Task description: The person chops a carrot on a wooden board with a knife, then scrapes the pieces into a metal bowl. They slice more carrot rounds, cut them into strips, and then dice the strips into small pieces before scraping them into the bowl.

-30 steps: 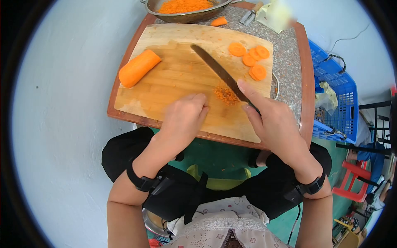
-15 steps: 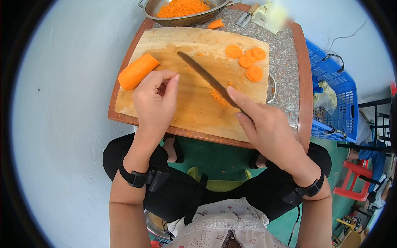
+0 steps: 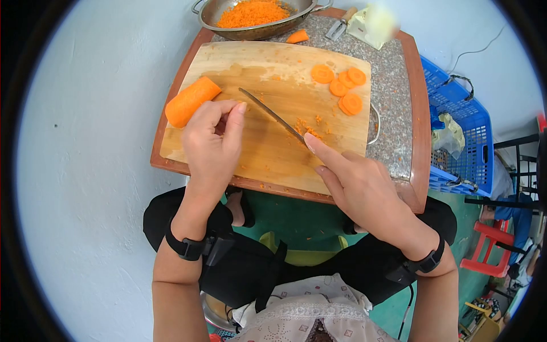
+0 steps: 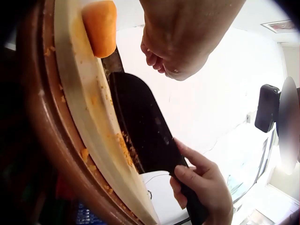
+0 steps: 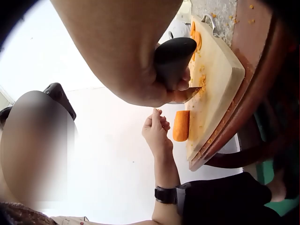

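Note:
In the head view my right hand [image 3: 364, 188] grips the black handle [image 4: 194, 206] of a broad, dark kitchen knife [image 4: 143, 124], index finger along the blade. The edge stands on the wooden cutting board [image 3: 273, 165], at a small heap of minced carrot [image 3: 307, 128]. My left hand [image 3: 213, 134] hovers over the board's left part, fingers curled and thumb tip against the index finger; whether a tiny bit is pinched there I cannot tell. Just beyond it lies a thick carrot piece [image 3: 191, 101]. Several carrot slices [image 3: 351, 103] lie at the board's far right.
Behind the board stands a metal pan [image 3: 250, 34] holding chopped carrot. A carrot end [image 3: 297, 36], a peeler [image 3: 341, 24] and a pale packet [image 3: 367, 28] lie near it. A blue basket [image 3: 461, 125] stands right of the table [image 3: 393, 142], a wall [image 3: 91, 142] left.
The left hand moved left and up from beside the carrot heap to near the carrot piece, thumb and index coming together. The knife shifted left, its blade now more upright over the heap.

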The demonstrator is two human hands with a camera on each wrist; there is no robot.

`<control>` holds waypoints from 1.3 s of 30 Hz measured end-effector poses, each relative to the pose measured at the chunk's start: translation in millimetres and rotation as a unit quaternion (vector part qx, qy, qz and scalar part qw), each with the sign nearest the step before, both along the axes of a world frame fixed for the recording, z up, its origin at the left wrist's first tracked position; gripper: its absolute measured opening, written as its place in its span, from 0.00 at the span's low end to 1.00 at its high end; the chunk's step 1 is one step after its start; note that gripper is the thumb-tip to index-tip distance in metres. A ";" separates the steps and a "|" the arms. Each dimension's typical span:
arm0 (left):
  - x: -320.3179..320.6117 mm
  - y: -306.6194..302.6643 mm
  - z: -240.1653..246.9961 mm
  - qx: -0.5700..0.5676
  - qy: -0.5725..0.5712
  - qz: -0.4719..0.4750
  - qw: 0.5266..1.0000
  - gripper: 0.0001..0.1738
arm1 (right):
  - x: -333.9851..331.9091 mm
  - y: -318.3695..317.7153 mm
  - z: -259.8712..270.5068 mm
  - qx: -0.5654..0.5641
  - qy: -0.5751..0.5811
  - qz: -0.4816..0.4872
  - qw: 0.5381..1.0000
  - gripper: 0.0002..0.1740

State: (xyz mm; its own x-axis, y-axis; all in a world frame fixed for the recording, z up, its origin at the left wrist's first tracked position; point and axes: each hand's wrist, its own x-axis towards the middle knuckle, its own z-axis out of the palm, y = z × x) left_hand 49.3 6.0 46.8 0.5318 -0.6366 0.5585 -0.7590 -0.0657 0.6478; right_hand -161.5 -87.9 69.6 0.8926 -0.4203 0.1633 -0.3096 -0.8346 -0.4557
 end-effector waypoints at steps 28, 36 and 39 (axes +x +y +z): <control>-9.3 -59.0 -30.6 -0.092 0.841 -0.367 0.387 0.42 | -13.6 -48.1 -5.0 0.729 -0.195 -0.134 0.642 0.29; -14.7 -60.8 -23.7 -0.077 0.855 -0.338 0.385 0.42 | -19.3 -52.9 -12.9 0.681 -0.196 -0.154 0.689 0.30; -5.3 -57.9 -35.3 -0.058 0.848 -0.359 0.385 0.42 | -22.7 -54.8 -10.5 0.656 -0.195 -0.181 0.706 0.30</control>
